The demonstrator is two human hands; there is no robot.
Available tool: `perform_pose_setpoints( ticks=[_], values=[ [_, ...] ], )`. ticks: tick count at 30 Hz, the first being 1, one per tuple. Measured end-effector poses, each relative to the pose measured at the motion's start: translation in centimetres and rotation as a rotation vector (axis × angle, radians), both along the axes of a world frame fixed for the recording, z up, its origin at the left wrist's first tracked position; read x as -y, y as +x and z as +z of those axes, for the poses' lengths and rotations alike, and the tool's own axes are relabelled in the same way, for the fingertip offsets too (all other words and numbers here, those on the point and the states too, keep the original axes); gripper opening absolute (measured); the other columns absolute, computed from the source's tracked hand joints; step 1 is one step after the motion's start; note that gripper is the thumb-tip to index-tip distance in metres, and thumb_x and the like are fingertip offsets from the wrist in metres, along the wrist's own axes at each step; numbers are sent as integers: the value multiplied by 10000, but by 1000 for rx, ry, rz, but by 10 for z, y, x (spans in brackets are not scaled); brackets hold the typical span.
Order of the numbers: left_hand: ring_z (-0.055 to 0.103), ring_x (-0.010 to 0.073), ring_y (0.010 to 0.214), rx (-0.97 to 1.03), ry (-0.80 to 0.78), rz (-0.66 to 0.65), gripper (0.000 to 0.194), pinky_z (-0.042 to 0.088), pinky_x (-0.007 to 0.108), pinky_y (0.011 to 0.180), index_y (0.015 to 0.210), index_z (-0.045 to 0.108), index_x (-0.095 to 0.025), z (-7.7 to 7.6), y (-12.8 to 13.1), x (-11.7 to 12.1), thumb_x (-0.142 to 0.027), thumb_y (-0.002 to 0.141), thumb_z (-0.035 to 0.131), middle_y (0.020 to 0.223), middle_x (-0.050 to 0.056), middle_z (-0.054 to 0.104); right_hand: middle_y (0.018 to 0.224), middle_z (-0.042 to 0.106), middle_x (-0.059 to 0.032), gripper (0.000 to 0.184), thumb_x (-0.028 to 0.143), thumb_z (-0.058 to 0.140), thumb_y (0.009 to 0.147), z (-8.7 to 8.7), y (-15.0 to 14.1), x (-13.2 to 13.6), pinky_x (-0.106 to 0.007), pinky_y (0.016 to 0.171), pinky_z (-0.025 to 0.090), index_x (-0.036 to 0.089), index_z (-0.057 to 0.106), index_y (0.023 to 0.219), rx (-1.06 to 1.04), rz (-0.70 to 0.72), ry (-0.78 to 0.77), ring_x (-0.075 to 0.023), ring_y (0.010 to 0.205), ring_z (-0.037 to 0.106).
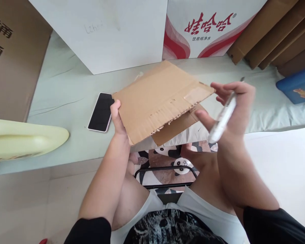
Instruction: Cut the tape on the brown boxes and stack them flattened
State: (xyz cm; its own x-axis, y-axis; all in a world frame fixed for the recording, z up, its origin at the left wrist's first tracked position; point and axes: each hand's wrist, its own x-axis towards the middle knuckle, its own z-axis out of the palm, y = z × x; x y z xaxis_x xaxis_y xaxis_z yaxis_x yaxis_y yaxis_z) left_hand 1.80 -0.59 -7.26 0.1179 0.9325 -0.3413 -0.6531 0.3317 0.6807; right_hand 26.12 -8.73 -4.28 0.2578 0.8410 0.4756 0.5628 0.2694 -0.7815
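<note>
A folded piece of brown cardboard (160, 98) is held up at a tilt over the cloth-covered surface. Its near edge is ragged, and a lower flap shows beneath it. My left hand (118, 117) grips its left corner, thumb on top and the other fingers hidden underneath. My right hand (237, 115) has a white utility knife (223, 118) lying across the palm, with a short dark tip pointing up and away. The fingertips of that hand are at the cardboard's right corner; whether they press on it I cannot tell.
A phone (100, 112) lies left of the cardboard. Behind stand a white box (104, 34) and a red-and-white printed carton (208, 30). Folded cardboard (266, 34) and a blue item (297, 84) are at the right. A pale yellow object (27, 139) juts in at left.
</note>
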Motion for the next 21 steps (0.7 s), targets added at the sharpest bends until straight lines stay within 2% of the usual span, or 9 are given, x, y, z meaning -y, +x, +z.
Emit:
perform_pose_setpoints(
  ticks=[2, 5, 7, 9, 11, 14, 17, 19, 21],
  values=[
    [717, 304, 1020, -8, -34, -34, 444, 623, 404, 801, 1144, 688, -193, 2, 7, 3, -517, 929, 473, 1104, 105, 756, 1299, 627, -83, 658, 392, 892, 720, -12, 1, -4, -532, 1087, 479, 278, 507, 1241, 67, -69, -85, -304, 1211, 638],
    [706, 335, 1128, -49, -28, -53, 419, 622, 433, 857, 1147, 683, -212, 0, 13, 3, -503, 901, 508, 1138, 113, 752, 1071, 656, -40, 514, 330, 836, 761, -28, 4, -11, -486, 931, 545, 276, 536, 1176, 91, -193, -161, -248, 934, 663],
    [692, 339, 1179, -103, 2, -20, 391, 620, 423, 847, 1115, 682, -233, -4, 14, 1, -499, 866, 541, 1131, 106, 750, 958, 649, -13, 427, 300, 795, 784, -33, 8, -13, -431, 837, 562, 279, 541, 1126, 64, -214, -143, -218, 840, 657],
    [678, 338, 1212, -146, 30, 17, 374, 616, 407, 846, 1075, 679, -245, -7, 12, -1, -509, 834, 570, 1127, 98, 747, 932, 652, -2, 341, 306, 751, 826, -31, 11, -14, -400, 798, 571, 286, 531, 1085, 12, -218, -89, -205, 829, 675],
    [681, 331, 1192, -146, 53, 41, 371, 611, 402, 855, 1049, 669, -246, -9, 9, -2, -532, 823, 595, 1142, 89, 742, 984, 665, -9, 242, 332, 685, 898, -27, 13, -13, -414, 848, 580, 295, 509, 1060, -25, -255, 2, -211, 919, 705],
    [700, 305, 1083, -86, 57, 80, 375, 606, 407, 865, 1042, 651, -233, -9, 7, -3, -546, 845, 591, 1153, 78, 740, 991, 649, -9, 199, 344, 655, 941, -21, 10, -8, -435, 862, 570, 308, 479, 1024, 13, -322, 264, -222, 961, 709],
    [702, 259, 997, -31, 41, 118, 365, 597, 371, 861, 1054, 652, -218, -8, 9, -2, -523, 898, 525, 1116, 62, 743, 884, 665, 11, 207, 248, 646, 934, -23, -5, -1, -401, 722, 545, 317, 465, 1007, 114, -40, 379, -208, 776, 690],
    [696, 241, 972, -29, 52, 142, 373, 591, 356, 873, 1074, 657, -213, -7, 13, -1, -508, 922, 487, 1095, 59, 741, 875, 689, 6, 234, 211, 638, 923, -28, -19, 2, -413, 725, 548, 311, 451, 1021, 203, 205, 280, -215, 768, 693],
    [690, 251, 1000, -38, 72, 140, 400, 589, 362, 889, 1098, 660, -209, -7, 17, 1, -517, 924, 471, 1116, 72, 738, 843, 664, 10, 271, 219, 655, 900, -34, -32, 3, -435, 771, 560, 296, 430, 1030, 282, 331, 184, -209, 752, 668]
  ],
)
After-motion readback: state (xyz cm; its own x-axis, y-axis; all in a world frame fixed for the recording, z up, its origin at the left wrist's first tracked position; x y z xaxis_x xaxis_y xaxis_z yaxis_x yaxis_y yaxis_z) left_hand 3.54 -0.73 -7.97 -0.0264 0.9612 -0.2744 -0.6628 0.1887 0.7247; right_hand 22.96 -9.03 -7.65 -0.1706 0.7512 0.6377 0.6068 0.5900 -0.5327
